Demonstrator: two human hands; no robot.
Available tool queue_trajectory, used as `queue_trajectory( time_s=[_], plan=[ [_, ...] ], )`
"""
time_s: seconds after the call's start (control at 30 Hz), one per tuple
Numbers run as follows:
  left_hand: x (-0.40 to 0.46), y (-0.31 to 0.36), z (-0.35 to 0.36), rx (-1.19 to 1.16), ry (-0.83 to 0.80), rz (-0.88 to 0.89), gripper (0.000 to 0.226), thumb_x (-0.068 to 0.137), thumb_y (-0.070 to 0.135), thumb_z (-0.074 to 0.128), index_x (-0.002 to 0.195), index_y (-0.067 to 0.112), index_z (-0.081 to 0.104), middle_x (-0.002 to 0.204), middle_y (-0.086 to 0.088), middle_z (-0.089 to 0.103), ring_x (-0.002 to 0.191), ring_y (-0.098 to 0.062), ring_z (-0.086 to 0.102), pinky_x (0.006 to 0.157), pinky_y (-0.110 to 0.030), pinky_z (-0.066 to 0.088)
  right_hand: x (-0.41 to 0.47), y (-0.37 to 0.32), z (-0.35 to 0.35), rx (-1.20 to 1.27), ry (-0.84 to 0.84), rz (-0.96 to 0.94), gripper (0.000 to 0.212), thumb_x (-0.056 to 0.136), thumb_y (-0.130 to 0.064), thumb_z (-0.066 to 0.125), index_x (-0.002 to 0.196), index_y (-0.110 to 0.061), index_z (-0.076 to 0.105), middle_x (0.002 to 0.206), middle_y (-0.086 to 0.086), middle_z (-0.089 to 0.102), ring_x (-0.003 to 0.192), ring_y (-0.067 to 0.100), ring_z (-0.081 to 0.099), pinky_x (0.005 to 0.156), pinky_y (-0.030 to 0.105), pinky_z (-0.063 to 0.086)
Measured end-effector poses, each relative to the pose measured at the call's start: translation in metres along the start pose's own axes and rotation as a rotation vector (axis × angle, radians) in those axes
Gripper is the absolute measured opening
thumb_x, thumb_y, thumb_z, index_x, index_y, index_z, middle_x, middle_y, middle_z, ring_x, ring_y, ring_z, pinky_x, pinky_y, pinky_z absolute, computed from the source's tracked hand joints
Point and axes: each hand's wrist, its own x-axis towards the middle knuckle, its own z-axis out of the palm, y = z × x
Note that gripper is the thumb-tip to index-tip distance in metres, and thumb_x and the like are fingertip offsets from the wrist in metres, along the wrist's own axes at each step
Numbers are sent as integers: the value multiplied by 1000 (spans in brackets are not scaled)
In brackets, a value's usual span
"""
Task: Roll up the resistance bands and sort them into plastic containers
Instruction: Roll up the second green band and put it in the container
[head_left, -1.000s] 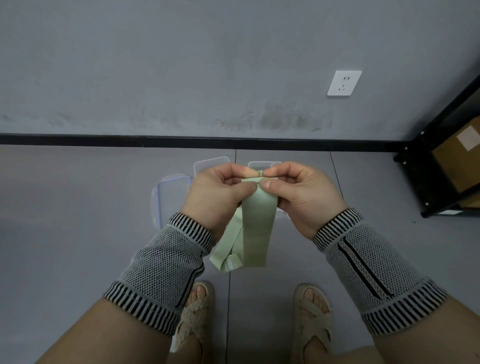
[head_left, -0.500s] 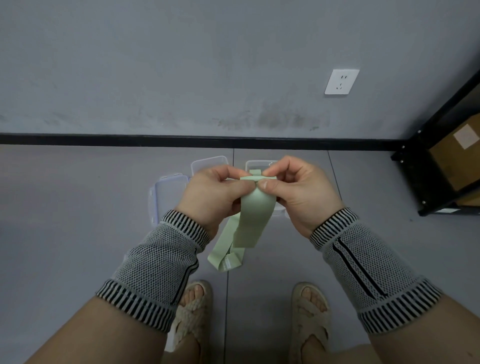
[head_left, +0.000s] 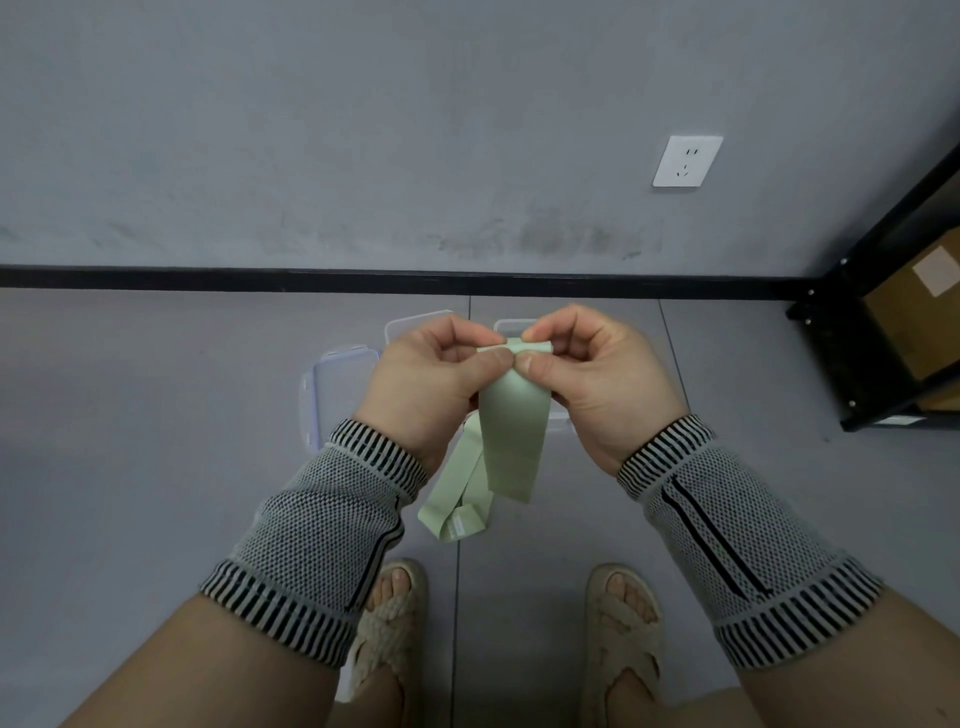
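Both hands, left hand (head_left: 431, 384) and right hand (head_left: 592, 379), pinch the green band (head_left: 511, 431); its hanging tail has shortened, so rolling advances, containers (head_left: 340, 395) waiting below.

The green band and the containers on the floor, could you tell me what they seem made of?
Green band: probably matte elastic rubber or latex; it hangs limp and folds softly. Containers: apparently clear rigid plastic; the floor shows through, and the rims look bluish.
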Motion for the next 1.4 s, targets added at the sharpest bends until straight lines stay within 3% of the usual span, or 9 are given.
queue_trajectory(
  time_s=[0.1,0.23,0.33,0.53,0.73,0.97,1.17,1.27,1.4],
  plan=[
    [0,-1,-1,19,9,21,18,81,-7,63,74,9,60,66,-8,62,64,-20,60,68,-33,51,-1,0,-1,1,-10,30,22,78,8,67,82,-14,64,83,12,68,79,24,65,82,41,55],
    [2,-1,-2,65,42,49,22,80,-7,64,72,13,61,70,-8,60,69,-22,58,69,-34,49,0,-1,-4,18,-13,50,17,82,3,65,84,-14,68,89,19,70,83,31,67,87,51,54],
    [2,-1,-3,86,53,66,22,80,-8,63,73,12,61,70,-7,60,72,-23,58,72,-35,49,-1,-1,-4,-27,2,39,6,86,-12,66,84,-12,71,88,20,71,83,36,68,84,54,54],
    [0,2,0,17,23,24,18,81,-8,62,80,10,62,72,-7,66,66,-19,64,65,-31,54,-1,-2,-4,-33,34,-19,11,82,-4,69,75,-13,68,72,9,70,68,21,67,69,35,57],
    [0,3,-1,45,8,-54,14,83,1,65,96,-2,63,86,-19,68,74,-23,66,72,-34,57,-1,-1,-6,-54,57,-64,19,81,-1,70,73,-18,68,78,13,71,75,24,67,76,40,57],
    [-2,9,-3,-9,8,-29,5,83,2,63,81,5,66,71,-10,67,69,-22,62,66,-30,55,-2,-2,-3,-74,57,-129,22,80,3,69,74,-18,66,71,0,66,70,12,62,71,28,56],
    [-2,9,-3,15,43,35,18,82,-7,61,77,9,66,76,-15,64,81,-33,55,78,-42,45,-3,-4,1,-60,39,-122,23,80,7,67,76,-16,65,73,-2,66,69,7,62,69,21,54],
    [-2,9,-4,26,41,46,20,82,-9,60,77,9,65,78,-15,62,81,-32,55,79,-43,46,-3,-4,-1,-33,38,-88,22,80,5,68,84,-16,65,81,3,68,75,10,66,73,23,54],
    [-2,9,-5,39,32,63,20,81,-10,60,77,9,64,82,-15,62,79,-29,59,82,-43,50,-4,-3,-2,-16,29,-24,15,81,-7,71,89,-20,68,85,10,72,81,22,70,80,40,57]
  ],
)
